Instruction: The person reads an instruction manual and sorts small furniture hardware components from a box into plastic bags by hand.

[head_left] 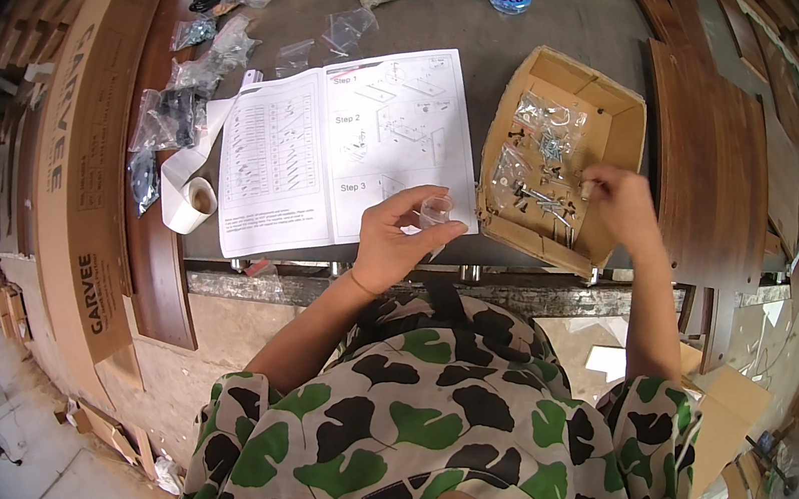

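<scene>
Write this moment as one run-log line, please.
left hand: holding clear plastic item; right hand: at cardboard box, grip unclear; in box: screws, plastic bags; left of box: open booklet

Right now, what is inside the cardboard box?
The cardboard box holds metal hardware, loose and in clear bags; the right hand is over its right side. Whatever lies beneath the hardware or that hand is covered.

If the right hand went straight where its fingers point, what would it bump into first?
Probably the small metal parts and clear bags in the cardboard box. But the right hand might pass above them; its height is hard to tell.
</scene>
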Demonstrator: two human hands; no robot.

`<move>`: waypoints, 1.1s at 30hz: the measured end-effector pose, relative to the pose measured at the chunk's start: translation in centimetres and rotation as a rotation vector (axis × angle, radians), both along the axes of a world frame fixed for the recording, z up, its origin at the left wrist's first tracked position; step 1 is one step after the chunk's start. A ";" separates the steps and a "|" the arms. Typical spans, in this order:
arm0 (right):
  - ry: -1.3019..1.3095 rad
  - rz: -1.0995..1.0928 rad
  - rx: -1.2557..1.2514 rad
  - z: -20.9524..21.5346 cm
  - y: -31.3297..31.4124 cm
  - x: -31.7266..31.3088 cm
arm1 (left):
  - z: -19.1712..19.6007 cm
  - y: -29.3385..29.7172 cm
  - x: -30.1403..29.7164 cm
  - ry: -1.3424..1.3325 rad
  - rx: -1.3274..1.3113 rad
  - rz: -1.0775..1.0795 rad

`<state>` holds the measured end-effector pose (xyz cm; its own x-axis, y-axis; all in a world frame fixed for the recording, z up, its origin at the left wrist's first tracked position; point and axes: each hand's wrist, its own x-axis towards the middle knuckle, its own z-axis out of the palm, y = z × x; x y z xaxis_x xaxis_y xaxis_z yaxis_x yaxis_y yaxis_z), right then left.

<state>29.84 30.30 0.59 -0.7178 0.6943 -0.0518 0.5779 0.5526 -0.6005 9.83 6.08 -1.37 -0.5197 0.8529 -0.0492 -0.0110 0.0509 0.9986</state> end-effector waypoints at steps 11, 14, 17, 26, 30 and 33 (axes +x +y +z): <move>-0.263 0.245 0.045 -4.4 -1.0 -2.0 | -1.0 -1.4 -1.6 0.067 -0.024 -0.043; -0.243 0.232 0.060 -4.0 -1.7 -1.8 | -1.7 -1.3 -1.6 0.001 0.019 -0.017; -0.292 0.278 0.155 -3.6 -2.3 -2.4 | -1.8 -1.7 -1.9 0.010 0.029 0.005; -0.262 0.285 0.168 -3.8 -2.2 -2.2 | -2.6 -2.2 -2.6 -0.006 -0.007 -0.006; -0.252 0.265 0.140 -4.0 -1.8 -2.0 | -2.5 -2.1 -3.2 -0.027 -0.016 -0.003; -0.239 0.269 0.152 -3.5 -2.1 -2.3 | -2.9 -2.2 -3.6 -0.042 -0.010 -0.001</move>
